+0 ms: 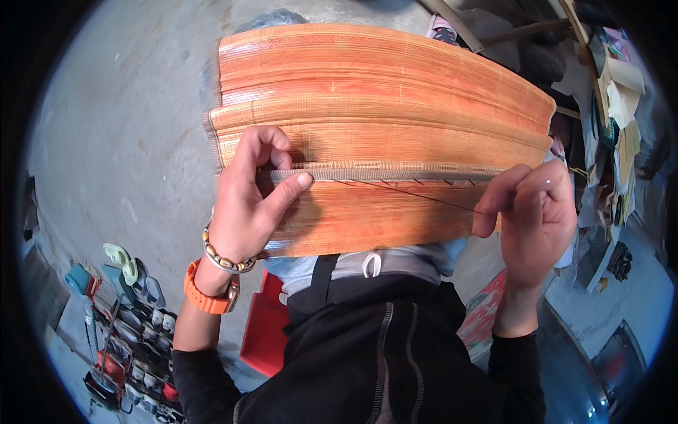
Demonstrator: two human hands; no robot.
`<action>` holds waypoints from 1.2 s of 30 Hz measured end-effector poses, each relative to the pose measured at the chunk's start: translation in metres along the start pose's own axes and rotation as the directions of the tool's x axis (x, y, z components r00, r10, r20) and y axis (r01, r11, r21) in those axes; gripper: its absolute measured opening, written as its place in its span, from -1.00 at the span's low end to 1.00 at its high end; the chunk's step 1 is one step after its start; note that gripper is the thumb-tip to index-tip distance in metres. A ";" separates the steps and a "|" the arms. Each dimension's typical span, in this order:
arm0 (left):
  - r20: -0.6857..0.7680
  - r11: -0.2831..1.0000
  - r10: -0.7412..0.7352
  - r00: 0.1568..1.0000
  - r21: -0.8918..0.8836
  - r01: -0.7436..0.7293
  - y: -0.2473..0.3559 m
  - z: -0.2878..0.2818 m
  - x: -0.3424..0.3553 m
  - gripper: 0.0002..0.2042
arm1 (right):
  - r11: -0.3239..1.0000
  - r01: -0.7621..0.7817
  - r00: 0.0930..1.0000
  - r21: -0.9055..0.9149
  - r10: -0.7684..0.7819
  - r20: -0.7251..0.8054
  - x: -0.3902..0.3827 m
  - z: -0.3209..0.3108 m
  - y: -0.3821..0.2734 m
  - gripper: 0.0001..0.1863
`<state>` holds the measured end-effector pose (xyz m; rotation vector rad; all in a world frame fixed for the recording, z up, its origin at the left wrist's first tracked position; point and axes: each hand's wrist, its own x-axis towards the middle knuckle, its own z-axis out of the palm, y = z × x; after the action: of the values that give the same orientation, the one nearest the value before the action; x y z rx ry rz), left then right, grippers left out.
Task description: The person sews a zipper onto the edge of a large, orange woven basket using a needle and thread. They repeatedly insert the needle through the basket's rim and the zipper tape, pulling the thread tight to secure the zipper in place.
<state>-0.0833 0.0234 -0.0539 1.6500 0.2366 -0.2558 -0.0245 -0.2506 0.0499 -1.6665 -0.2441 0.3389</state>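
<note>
An orange woven bamboo mat [367, 120] lies in folds across the space in front of my body, its near part over my lap. Along a raised fold runs a brown fabric edging [395, 172], with several dark slanted stitches on its near side. My left hand [247, 191] pinches this edging between thumb and fingers at its left part. A dark thread [431, 197] stretches from the edging to my right hand [533, 212], whose closed fingers grip its end beside the mat's right side. Whether a needle is in those fingers, I cannot tell.
A red chair [263, 328] shows beneath me on the left. Further left stands a rack of shoes [138, 353] on the grey concrete floor [134, 141]. Papers and cloth pieces [625, 106] hang at the right. A pink-edged shoe [443, 30] appears beyond the mat.
</note>
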 end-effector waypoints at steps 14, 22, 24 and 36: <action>0.297 0.834 0.129 0.946 0.484 -0.265 0.024 0.015 0.023 -0.88 | 0.887 -0.461 0.884 -0.025 0.461 0.081 -0.012 0.041 0.034 -0.93; 0.343 0.928 0.010 0.939 0.346 -0.137 0.021 0.018 0.035 -0.89 | 0.760 -0.624 0.781 0.182 0.599 0.178 -0.017 0.055 0.067 -0.85; 0.340 0.926 0.011 0.941 0.353 -0.138 0.020 0.017 0.034 -0.89 | 0.737 -0.643 0.766 0.209 0.614 0.191 -0.015 0.055 0.067 -0.84; 0.338 0.920 0.010 0.941 0.366 -0.141 0.021 0.015 0.032 -0.85 | 0.625 -0.738 0.674 0.254 0.700 0.237 -0.014 0.053 0.065 -0.81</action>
<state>-0.0472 0.0068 -0.0450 1.9686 -0.1457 -0.5414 -0.0586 -0.2144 -0.0184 -1.3344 0.4189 1.0372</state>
